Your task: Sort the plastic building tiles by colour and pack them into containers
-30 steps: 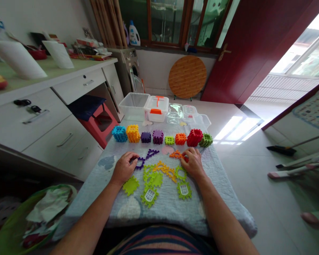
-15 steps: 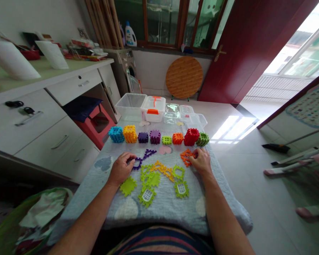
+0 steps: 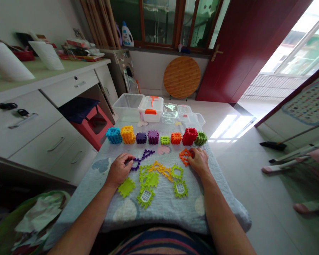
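My left hand (image 3: 120, 169) has its fingers closed on the edge of a dark purple square frame tile (image 3: 136, 164) lying on the cloth. A purple triangle tile (image 3: 148, 153) lies just beyond it. On the right, my right hand (image 3: 199, 160) grips the side of orange toothed building tiles (image 3: 184, 156); its fingers partly cover them. Between the hands are yellow tiles (image 3: 159, 168) and several lime green ones, among them a solid square (image 3: 127, 187), an open frame (image 3: 177, 172) and two with white window grids, one at left (image 3: 146, 197) and one at right (image 3: 180, 188).
Stacks of toothed tiles stand in a row across the table, from blue (image 3: 113, 135) to red (image 3: 189, 136) and dark green (image 3: 201, 138). Behind them are an open clear bin (image 3: 127, 109), a lidded box with orange clips (image 3: 151, 109) and smaller clear containers (image 3: 170, 111).
The whole view has shifted slightly. Both hands stay at the same tiles, and no tile has visibly changed place on the table.
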The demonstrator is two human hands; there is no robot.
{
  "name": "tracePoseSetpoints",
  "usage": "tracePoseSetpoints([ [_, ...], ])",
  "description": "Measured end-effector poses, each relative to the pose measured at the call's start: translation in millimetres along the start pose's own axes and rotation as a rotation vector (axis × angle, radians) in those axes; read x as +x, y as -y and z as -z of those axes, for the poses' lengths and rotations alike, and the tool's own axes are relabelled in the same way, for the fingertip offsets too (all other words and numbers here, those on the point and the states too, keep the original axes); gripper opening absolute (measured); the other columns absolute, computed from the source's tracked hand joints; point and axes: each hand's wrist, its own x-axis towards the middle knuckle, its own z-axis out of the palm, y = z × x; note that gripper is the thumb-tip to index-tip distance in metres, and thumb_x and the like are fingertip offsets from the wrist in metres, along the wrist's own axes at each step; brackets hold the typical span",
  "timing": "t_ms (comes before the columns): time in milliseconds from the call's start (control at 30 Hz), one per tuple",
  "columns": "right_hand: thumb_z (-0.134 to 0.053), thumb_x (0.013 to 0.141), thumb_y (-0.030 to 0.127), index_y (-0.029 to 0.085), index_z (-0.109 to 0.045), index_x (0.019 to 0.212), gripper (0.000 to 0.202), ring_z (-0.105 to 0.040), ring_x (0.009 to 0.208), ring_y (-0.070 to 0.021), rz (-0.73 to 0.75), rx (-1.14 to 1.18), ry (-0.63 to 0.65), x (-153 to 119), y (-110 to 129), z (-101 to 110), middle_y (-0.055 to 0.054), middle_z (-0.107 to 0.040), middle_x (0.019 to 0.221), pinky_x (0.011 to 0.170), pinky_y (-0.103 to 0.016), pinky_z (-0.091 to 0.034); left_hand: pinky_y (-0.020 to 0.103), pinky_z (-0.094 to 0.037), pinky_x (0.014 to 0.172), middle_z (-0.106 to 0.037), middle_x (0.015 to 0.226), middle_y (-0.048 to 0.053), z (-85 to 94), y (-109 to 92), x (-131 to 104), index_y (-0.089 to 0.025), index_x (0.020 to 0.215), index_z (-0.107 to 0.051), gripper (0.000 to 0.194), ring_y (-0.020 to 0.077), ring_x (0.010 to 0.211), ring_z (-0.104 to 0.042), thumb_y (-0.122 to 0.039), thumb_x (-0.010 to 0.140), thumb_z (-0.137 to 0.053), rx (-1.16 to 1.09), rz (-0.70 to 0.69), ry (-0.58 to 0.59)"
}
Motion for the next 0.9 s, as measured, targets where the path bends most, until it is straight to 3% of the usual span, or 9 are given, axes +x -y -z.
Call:
tracePoseSetpoints([
  [167,-0.056,0.072,0.02,0.02,-0.07,0.092,0.024,-0.052,0.086,-0.0222,-0.03,0.067,0.022,4.5,-2.2,-1.7,-0.006,-0.063,0.089,0.081,-0.035,-0.037,0.034,-0.049,0.089,-0.067,0.094,0.006,-0.9,1.9,0.5,-0.019,0.089,-0.066,0.02,0.0217,0.092,-0.063,-0.031,0.083,-0.051,-0.002,-0.01,0.001],
  [300,-0.052,0.072,0.017,0.018,-0.07,0.092,0.027,-0.055,0.086,-0.0212,-0.045,0.249,0.006,7.5,-3.1,0.1,-0.007,-0.062,0.09,0.082,-0.035,-0.043,0.033,-0.049,0.089,-0.066,0.095,0.006,-1.2,3.9,0.5,-0.019,0.089,-0.066,0.02,0.0217,0.093,-0.062,-0.032,0.084,-0.051,0.001,-0.011,0.006],
  [433,-0.048,0.074,0.016,0.019,-0.07,0.094,0.03,-0.057,0.086,-0.0203,0.033,0.415,0.027,8.0,-1.0,2.0,-0.006,-0.06,0.091,0.082,-0.034,-0.047,0.033,-0.049,0.09,-0.067,0.095,0.005,-1.4,5.0,0.3,-0.02,0.09,-0.066,0.02,0.0218,0.094,-0.062,-0.032,0.084,-0.051,0.01,-0.01,0.009],
  [533,-0.046,0.075,0.014,0.021,-0.072,0.095,0.033,-0.057,0.097,-0.0216,0.094,0.464,0.02,8.4,2.6,2.5,-0.007,-0.06,0.099,0.09,-0.037,-0.046,0.033,-0.049,0.089,-0.067,0.095,0.005,-1.2,3.9,0.4,-0.02,0.09,-0.066,0.021,0.0219,0.093,-0.063,-0.032,0.083,-0.051,0.004,-0.006,0.005],
  [633,-0.048,0.08,0.018,0.022,-0.073,0.095,0.029,-0.056,0.099,-0.0225,0.098,0.412,-0.029,7.3,7.2,3.7,-0.008,-0.059,0.101,0.092,-0.038,-0.044,0.033,-0.05,0.088,-0.067,0.094,0.005,-0.6,1.8,0.5,-0.02,0.089,-0.067,0.021,0.0218,0.091,-0.063,-0.032,0.082,-0.051,-0.007,0.002,0.003],
  [700,-0.055,0.083,0.03,0.022,-0.072,0.093,0.021,-0.056,0.091,-0.0226,0.086,0.303,-0.021,4.1,11.5,5.3,-0.008,-0.059,0.093,0.088,-0.038,-0.044,0.033,-0.05,0.088,-0.067,0.093,0.005,-0.1,0.6,0.4,-0.021,0.089,-0.067,0.021,0.0218,0.091,-0.063,-0.032,0.081,-0.052,-0.013,0.007,0.003],
  [800,-0.067,0.076,0.05,0.021,-0.069,0.097,0.036,-0.054,0.084,-0.0235,0.064,0.081,0.034,-2.5,19.6,7.2,-0.007,-0.059,0.087,0.082,-0.038,-0.042,0.034,-0.05,0.088,-0.068,0.094,0.005,0.4,-0.3,0.0,-0.021,0.089,-0.067,0.02,0.0217,0.091,-0.063,-0.032,0.081,-0.052,-0.016,0.014,0.006],
  [900,-0.066,0.076,0.049,0.02,-0.066,0.102,0.038,-0.053,0.082,-0.0236,0.063,-0.025,0.079,-5.5,23.9,6.6,-0.007,-0.061,0.086,0.078,-0.037,-0.04,0.033,-0.05,0.088,-0.067,0.095,0.005,0.3,0.5,-0.5,-0.02,0.089,-0.067,0.02,0.0214,0.091,-0.063,-0.032,0.082,-0.051,-0.014,0.016,0.01],
])
